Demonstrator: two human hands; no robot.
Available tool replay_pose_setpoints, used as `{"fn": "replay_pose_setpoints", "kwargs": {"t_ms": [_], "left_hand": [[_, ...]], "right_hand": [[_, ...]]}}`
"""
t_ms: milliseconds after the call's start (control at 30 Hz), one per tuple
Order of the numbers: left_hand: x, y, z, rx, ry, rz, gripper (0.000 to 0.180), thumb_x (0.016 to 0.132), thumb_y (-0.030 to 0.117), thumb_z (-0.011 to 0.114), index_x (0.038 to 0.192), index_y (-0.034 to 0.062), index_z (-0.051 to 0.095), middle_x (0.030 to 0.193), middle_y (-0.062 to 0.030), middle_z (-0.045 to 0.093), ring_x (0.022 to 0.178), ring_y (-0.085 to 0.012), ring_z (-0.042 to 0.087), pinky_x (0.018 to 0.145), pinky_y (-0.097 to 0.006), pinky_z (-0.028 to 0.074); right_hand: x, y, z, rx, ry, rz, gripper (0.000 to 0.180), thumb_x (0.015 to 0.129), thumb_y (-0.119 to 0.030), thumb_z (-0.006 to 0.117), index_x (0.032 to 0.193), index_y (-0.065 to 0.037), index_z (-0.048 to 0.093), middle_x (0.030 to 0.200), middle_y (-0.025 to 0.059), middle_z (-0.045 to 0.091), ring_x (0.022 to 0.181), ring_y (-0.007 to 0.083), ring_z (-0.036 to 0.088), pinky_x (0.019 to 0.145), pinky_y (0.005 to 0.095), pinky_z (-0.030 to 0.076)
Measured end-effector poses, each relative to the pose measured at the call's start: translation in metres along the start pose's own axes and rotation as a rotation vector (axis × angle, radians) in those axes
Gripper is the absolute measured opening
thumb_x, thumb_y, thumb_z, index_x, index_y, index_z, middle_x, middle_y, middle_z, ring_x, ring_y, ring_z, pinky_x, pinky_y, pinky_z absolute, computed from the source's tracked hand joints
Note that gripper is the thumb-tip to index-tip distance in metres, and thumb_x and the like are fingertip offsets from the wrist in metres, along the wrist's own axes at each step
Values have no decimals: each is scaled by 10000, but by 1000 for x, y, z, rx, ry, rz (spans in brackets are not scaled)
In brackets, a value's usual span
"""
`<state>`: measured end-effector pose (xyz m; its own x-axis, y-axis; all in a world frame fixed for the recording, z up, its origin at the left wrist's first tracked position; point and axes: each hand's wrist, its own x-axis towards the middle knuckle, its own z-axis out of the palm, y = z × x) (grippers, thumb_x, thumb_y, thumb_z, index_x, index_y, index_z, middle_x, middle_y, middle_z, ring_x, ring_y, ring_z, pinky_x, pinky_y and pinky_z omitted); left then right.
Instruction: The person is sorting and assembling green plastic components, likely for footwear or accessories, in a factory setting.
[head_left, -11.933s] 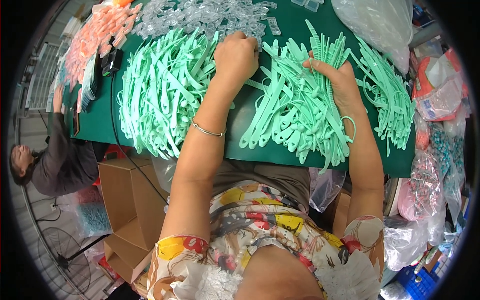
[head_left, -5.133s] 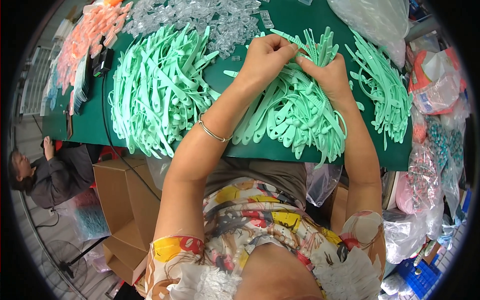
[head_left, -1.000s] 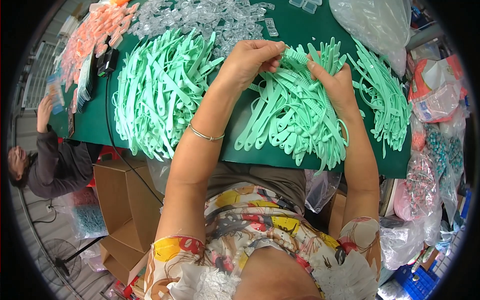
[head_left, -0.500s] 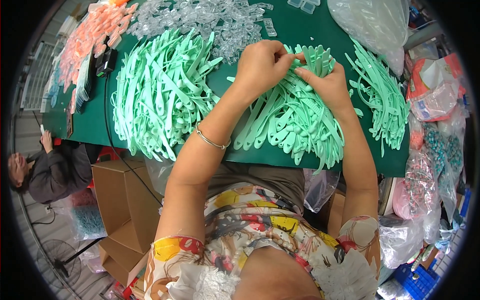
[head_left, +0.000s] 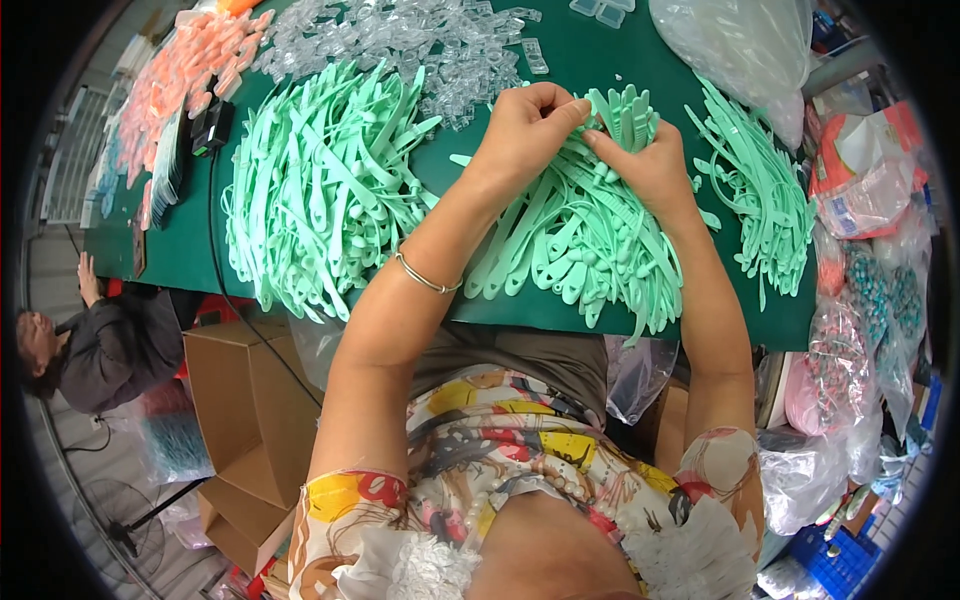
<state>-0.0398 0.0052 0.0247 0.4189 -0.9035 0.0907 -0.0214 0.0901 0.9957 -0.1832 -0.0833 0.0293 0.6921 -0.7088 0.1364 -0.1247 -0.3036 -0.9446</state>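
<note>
My right hand (head_left: 655,168) is closed around a bunch of mint-green plastic straps (head_left: 625,118), their flat ends fanned upward past the thumb. At the left edge of that bunch, my left hand (head_left: 528,128) has its thumb and fingers pinched together; what lies between them is hidden. Below both hands spreads a pile of the same straps (head_left: 590,250), with rounded ends pointing toward me. A larger heap of straps (head_left: 320,190) lies to the left, and a smaller one (head_left: 760,190) to the right of my right hand.
Clear plastic pieces (head_left: 400,45) and peach-coloured pieces (head_left: 200,60) cover the green table's (head_left: 470,315) far left. A black device (head_left: 211,128) trails a cable. Plastic bags (head_left: 740,45) crowd the right. A cardboard box (head_left: 230,400) and another person (head_left: 110,340) are at left.
My left fingertips have shifted slightly at the bunch's edge, while my right hand keeps its hold. The other person's hand at the left has moved a little.
</note>
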Motion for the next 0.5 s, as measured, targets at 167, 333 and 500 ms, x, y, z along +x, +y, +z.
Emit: {"fn": "replay_pose_setpoints", "kwargs": {"t_ms": [167,333,500], "left_hand": [[3,-10,-1,84,-79,27,212,860,194,613,774,0,609,709,31,552,654,-36,439,578,-200,341],[3,-9,0,53,-8,6,219,859,200,619,779,-3,609,691,39,535,636,-35,416,557,-206,327],[1,-3,-2,29,63,-11,216,862,203,619,789,0,610,674,49,513,616,-31,394,533,-206,308]], "right_hand": [[0,3,-1,89,7,-15,316,745,-147,750,997,13,644,839,33,655,743,84,587,684,235,468],[2,2,-4,-23,-27,63,326,745,-163,755,994,14,643,830,32,653,729,82,581,679,239,468],[2,-7,-6,-12,-38,110,320,724,-175,757,957,15,648,814,42,651,704,86,575,658,242,453]]}}
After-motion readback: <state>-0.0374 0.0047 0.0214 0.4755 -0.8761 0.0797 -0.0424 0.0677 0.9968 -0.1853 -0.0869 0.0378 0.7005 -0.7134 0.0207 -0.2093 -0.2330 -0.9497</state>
